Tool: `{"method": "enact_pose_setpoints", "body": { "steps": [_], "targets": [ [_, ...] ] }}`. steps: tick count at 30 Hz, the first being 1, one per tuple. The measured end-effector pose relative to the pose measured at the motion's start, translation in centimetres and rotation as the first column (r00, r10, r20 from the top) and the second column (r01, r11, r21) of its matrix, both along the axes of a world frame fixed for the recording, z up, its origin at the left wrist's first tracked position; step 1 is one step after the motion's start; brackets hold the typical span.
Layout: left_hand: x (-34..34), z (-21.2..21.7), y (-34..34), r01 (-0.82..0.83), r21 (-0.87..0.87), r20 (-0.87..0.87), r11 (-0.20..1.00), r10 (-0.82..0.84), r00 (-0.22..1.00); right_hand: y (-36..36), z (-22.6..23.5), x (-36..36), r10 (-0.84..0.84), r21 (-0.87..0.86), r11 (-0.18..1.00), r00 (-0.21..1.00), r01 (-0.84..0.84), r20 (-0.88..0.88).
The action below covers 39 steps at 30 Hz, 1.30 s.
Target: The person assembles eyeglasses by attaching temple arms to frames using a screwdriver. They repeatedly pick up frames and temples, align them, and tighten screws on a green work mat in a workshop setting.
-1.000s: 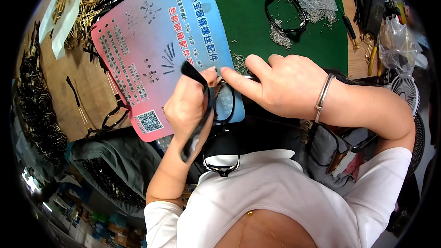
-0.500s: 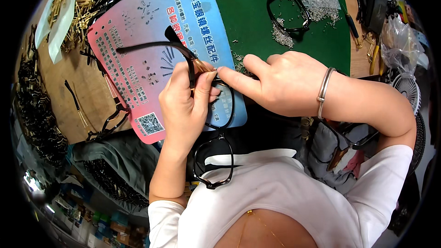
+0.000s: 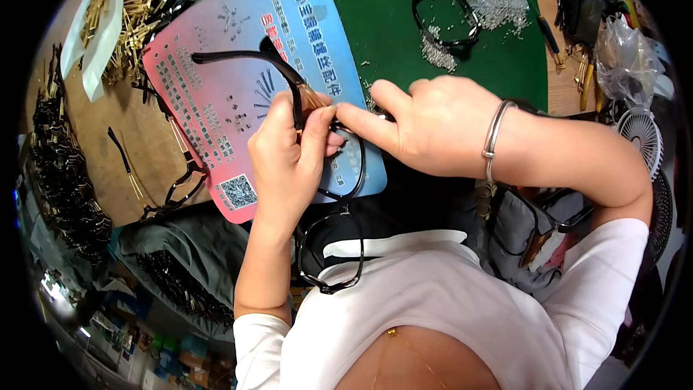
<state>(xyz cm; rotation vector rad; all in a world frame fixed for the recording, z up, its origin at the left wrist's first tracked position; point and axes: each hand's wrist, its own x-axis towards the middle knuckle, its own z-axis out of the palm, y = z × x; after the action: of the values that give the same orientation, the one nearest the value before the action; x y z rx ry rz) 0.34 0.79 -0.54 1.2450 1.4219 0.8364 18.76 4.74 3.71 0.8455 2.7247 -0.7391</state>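
Observation:
My left hand (image 3: 289,148) is closed round a black eyeglass frame (image 3: 362,173) near its hinge, thumb on top. One temple (image 3: 242,56), dark with a gold-coloured part by the hinge, reaches out to the left above the hand. The two rims hang down toward my lap. My right hand (image 3: 440,126), palm down with a silver bracelet at the wrist, brings its index fingertip against the hinge beside my left thumb. Its other fingers are curled, and its thumb is hidden; whatever they may hold cannot be seen.
Under the hands lies a pink-and-blue printed card (image 3: 202,36), partly over a green mat (image 3: 375,14). Tiny screws (image 3: 491,0) spill from a clear bag beside another black frame (image 3: 447,43). Gold temple parts (image 3: 133,18) heap at far left; another eyeglass frame (image 3: 173,195) lies left.
The whole view has shifted slightly. Both hands keep nearly the same pose at the hinge, and the temple still points left.

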Motion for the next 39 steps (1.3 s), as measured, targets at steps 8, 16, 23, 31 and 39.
{"method": "enact_pose_setpoints", "body": {
  "steps": [8, 16, 23, 31, 39],
  "targets": [
    [-1.2, 1.1, 4.6, -0.031, 0.466, -0.166, 0.884, 0.122, 0.979, -1.6, 0.9, 3.0, -0.162, -0.096, 0.981, 0.986, 0.166, 0.051],
    [-3.0, 0.4, 0.8, -0.337, 0.228, 0.382, 0.913, 0.234, 0.894, -1.9, 1.7, 5.6, -0.369, -0.177, 0.921, 0.922, 0.346, -0.119],
    [-3.4, -2.0, -1.7, -0.144, 0.485, -0.239, 0.862, 0.289, 0.927, -3.9, 0.7, 4.6, -0.405, -0.041, 0.909, 0.904, 0.414, 0.136],
    [-3.2, 0.1, -2.6, -0.091, 0.439, -0.188, 0.894, 0.191, 0.963, -3.7, 0.1, 4.0, -0.392, -0.011, 0.918, 0.911, 0.396, 0.13],
    [-1.7, -0.7, -4.7, 0.468, 0.591, -0.499, 0.657, -0.158, 0.852, -3.9, 0.1, 3.5, -0.421, 0.078, 0.907, 0.897, 0.414, 0.137]
  ]
}}
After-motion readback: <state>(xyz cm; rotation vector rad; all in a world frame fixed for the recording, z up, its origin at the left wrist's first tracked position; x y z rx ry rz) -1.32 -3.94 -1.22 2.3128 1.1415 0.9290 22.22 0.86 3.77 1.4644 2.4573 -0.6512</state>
